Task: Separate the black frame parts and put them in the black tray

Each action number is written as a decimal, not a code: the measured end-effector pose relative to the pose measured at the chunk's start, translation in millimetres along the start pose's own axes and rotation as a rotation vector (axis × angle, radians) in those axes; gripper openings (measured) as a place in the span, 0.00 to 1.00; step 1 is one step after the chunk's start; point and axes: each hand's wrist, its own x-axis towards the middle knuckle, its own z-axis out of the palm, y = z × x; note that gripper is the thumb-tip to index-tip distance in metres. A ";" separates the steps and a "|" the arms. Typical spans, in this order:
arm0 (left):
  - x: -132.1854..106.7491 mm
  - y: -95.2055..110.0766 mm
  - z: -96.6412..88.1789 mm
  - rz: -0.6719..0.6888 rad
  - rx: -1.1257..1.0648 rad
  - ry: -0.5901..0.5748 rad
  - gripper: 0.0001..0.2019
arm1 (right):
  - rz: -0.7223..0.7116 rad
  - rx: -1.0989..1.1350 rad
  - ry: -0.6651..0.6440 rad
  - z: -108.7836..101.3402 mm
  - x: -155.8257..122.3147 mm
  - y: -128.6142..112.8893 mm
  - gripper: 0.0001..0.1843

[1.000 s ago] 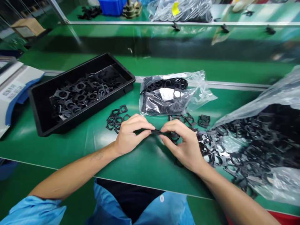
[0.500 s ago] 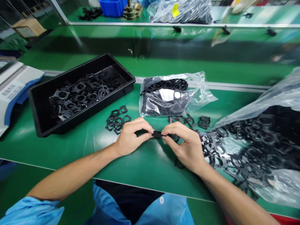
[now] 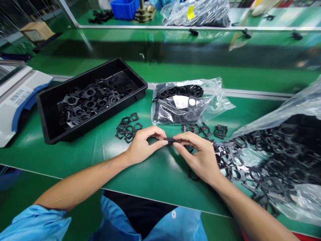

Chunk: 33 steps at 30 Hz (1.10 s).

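Note:
My left hand (image 3: 142, 145) and my right hand (image 3: 198, 154) meet over the green table (image 3: 150, 174), each pinching an end of one small black plastic frame part (image 3: 171, 140). A small group of the same black frame parts (image 3: 127, 127) lies just left of my left hand. More loose black parts (image 3: 225, 160) spill beside my right hand from a big clear bag (image 3: 281, 150) at the right.
A black tray (image 3: 50, 124) holding several frame parts sits at the left. A sealed clear bag of black parts (image 3: 185, 103) lies behind my hands. A white and blue device (image 3: 17, 97) stands at the far left. A conveyor with a blue bin (image 3: 124, 7) runs behind.
Both hands stay pinched on the same part, shifting very slightly. The view has drifted a little to the left and down.

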 end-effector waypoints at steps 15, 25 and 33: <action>7.8 6.6 -4.1 -0.638 -0.581 -0.071 0.21 | 0.286 0.290 0.028 3.0 2.1 2.2 0.15; 11.1 9.2 -11.8 -0.582 -0.509 -0.235 0.14 | 0.410 0.423 -0.019 1.0 5.9 -1.2 0.23; 11.3 5.1 -11.4 -0.542 -0.557 -0.178 0.17 | 0.353 0.366 0.066 2.8 5.7 3.8 0.20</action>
